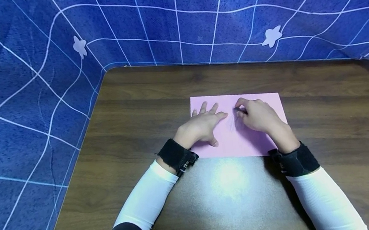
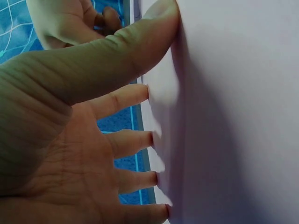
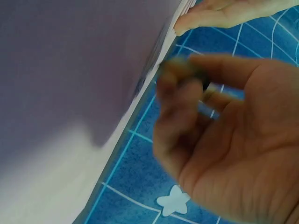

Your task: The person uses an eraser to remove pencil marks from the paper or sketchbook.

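Your left hand presses spread fingers flat on the pink paper on the counter; your right hand pinches a dark pencil against it.

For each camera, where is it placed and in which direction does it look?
Head: above, looking down at the table; both hands on the pink paper, sleeves showing.
Left wrist: beside the left hand, whose straight fingers press the paper.
Right wrist: at the right hand, blurred, pinching a small dark thing.
All views share the paper.
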### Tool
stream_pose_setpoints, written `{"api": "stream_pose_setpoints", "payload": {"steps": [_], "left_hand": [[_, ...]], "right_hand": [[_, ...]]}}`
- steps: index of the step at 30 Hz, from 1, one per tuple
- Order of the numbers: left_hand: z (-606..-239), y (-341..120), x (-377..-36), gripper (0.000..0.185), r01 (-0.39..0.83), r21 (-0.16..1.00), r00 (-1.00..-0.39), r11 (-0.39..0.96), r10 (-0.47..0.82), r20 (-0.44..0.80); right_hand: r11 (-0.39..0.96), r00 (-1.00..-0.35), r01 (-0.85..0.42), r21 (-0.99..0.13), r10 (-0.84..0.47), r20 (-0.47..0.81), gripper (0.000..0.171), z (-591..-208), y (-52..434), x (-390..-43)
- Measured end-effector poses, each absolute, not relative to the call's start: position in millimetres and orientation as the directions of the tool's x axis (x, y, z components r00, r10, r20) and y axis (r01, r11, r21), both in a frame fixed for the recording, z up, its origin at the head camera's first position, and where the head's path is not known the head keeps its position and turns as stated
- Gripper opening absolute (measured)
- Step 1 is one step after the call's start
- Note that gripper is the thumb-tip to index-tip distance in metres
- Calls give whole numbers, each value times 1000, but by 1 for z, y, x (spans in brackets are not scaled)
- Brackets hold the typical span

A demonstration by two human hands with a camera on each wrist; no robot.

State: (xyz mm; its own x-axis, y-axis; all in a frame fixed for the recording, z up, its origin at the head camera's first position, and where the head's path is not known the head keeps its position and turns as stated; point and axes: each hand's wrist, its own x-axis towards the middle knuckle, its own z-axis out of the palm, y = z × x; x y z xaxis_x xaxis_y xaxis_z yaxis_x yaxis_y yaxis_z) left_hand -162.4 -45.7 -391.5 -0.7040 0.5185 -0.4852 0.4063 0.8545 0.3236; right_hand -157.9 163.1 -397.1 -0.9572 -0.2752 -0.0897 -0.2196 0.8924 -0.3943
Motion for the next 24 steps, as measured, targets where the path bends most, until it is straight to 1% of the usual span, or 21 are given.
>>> {"api": "stream_pose_setpoints", "payload": {"steps": [3, 6, 15, 24], "left_hand": [[-391, -46, -162, 107, 408, 324, -703, 853, 520, -485], [-392, -46, -163, 106, 414, 325, -703, 850, 525, -480], [-391, -47, -164, 106, 411, 329, -696, 850, 526, -489], [-391, -47, -163, 106, 407, 330, -696, 852, 523, -492]], "right_hand": [[854, -932, -284, -436, -352, -82, 26, -400, 159, -159], [848, -923, -285, -447, -368, -109, 27, -402, 159, -159], [879, -931, -232, -416, -325, -167, 24, -402, 156, -158], [898, -945, -135, -418, -243, -218, 25, -397, 159, -157]]}}
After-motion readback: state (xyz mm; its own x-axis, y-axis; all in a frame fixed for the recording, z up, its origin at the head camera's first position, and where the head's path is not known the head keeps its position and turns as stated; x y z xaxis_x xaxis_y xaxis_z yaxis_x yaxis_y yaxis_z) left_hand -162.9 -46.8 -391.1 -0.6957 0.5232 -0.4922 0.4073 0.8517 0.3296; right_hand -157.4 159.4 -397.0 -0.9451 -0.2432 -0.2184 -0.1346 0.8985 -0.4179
